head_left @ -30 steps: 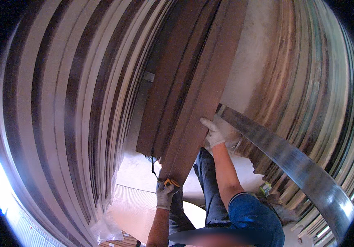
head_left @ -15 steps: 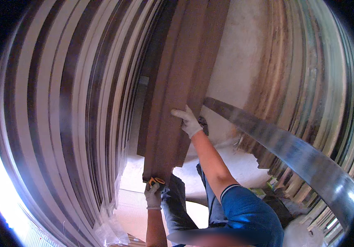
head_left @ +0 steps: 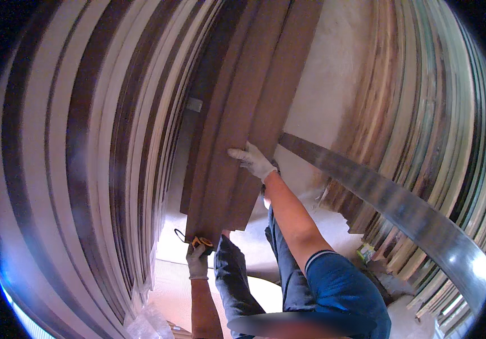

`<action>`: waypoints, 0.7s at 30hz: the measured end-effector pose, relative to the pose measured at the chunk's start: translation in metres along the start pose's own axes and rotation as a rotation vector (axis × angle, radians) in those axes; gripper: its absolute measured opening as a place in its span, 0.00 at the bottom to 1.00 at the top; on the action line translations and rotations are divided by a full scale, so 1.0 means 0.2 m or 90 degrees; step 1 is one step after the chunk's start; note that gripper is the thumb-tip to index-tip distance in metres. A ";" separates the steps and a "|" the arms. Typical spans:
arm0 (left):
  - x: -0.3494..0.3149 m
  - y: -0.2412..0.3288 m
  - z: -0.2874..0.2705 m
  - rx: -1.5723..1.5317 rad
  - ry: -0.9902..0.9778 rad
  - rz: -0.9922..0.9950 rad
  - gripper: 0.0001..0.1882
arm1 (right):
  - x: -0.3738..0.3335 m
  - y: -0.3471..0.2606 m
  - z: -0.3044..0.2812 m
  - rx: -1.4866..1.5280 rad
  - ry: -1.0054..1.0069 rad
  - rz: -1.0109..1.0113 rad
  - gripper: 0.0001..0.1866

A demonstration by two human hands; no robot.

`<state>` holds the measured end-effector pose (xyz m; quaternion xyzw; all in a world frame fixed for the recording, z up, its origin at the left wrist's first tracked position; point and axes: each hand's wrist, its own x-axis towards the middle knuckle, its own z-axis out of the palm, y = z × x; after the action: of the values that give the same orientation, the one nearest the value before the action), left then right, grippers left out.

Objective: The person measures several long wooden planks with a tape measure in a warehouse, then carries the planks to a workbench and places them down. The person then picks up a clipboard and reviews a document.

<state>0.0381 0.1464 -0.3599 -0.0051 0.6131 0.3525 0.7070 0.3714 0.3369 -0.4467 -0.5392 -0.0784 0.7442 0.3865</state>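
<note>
Long dark brown boards run away from me, lying side by side and partly overlapping. At their near end my left hand, in a white glove, is closed on an orange and black tape measure. A dark strap loop sticks out to the left of it. No drawn-out blade can be made out. Farther along, my gloved right hand lies on the top board with its fingers apart and stretched out.
Tall rows of pale and dark panels stand on the left. Stacked wooden and greenish boards line the right side. A shiny metal strip slants across the right. Crumpled clear plastic and a small green-and-white packet lie lower down.
My left hand and the tape measure have shifted a little left, and the strap loop now shows. My right hand appears slightly farther left on the board, its fingers spread. The whole view has shifted slightly.
</note>
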 end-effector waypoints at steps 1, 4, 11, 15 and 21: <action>0.01 0.01 -0.01 -0.012 0.012 0.002 0.28 | 0.00 -0.02 0.00 -0.042 -0.005 0.010 0.41; 0.02 0.01 -0.01 0.006 0.041 0.020 0.30 | -0.01 -0.09 0.01 -0.153 0.005 0.090 0.45; 0.04 0.01 -0.05 0.039 0.054 0.042 0.33 | -0.02 -0.08 0.03 -0.214 0.066 0.112 0.40; 0.08 0.00 -0.09 0.069 0.050 0.075 0.35 | 0.01 -0.03 0.01 -0.462 0.095 0.183 0.38; 0.06 0.01 -0.08 0.052 0.009 0.079 0.30 | -0.03 -0.06 -0.02 -0.539 0.062 0.061 0.41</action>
<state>0.0240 0.1466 -0.3725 0.0590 0.6308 0.3705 0.6792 0.3817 0.3403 -0.4381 -0.6878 -0.3336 0.6371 0.0991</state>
